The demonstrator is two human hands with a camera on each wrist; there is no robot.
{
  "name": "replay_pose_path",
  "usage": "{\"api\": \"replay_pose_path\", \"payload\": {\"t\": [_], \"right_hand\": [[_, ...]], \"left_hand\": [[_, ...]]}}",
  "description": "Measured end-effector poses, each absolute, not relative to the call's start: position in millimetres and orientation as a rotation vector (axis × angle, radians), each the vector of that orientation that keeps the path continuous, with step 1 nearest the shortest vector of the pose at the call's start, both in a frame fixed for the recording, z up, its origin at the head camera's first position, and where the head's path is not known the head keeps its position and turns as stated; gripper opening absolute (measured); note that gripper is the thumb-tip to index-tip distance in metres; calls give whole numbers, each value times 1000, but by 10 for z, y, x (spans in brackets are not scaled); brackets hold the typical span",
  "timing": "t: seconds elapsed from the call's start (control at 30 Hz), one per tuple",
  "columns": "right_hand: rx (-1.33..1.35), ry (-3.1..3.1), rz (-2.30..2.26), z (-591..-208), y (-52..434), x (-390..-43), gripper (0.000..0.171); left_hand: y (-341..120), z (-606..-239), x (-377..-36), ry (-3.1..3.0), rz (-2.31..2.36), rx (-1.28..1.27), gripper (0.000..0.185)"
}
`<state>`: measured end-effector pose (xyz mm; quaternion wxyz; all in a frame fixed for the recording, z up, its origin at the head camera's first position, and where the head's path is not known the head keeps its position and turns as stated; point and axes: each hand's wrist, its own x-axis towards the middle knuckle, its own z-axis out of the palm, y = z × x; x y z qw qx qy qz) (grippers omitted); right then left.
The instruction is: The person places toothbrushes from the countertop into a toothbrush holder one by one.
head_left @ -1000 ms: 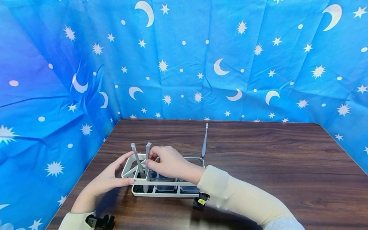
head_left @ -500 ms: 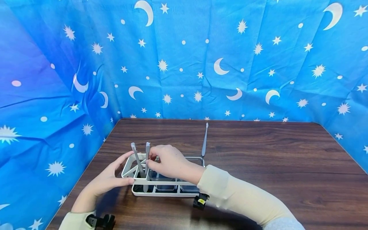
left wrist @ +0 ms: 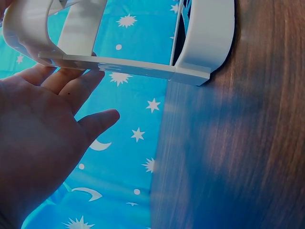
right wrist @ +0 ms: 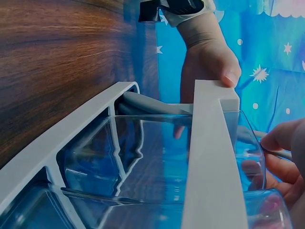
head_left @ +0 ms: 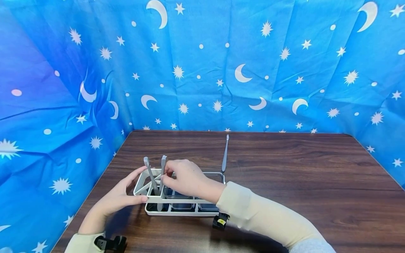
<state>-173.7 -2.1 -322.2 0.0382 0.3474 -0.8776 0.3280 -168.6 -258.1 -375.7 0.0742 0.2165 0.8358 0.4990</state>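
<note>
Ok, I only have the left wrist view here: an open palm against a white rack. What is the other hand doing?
Observer: The right hand pinches a grey utensil that stands at the left end of the rack.
Operator: Is that the only one standing there?
Observer: No, a second utensil leans just beside it.
Operator: Any outside the rack?
Observer: Yes, a third utensil lies flat on the table behind the rack.

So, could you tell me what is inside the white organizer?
Two grey utensils stand in the white organizer's left end; clear inserts fill other compartments. The right hand covers part.
</note>
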Motion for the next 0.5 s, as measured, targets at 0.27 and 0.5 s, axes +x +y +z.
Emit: {"api": "replay_pose_path", "payload": {"t": [0.27,0.5], "right_hand": [[1043,-2770,1052,-3173,32,-1769,19],[903,-2776,1108,-2976,342,-1965,30]], "left_hand": [[-2579,-3751,-1684,2486,1521,663,81],[-2584,-3747,-1694,2505,1489,666,83]]}}
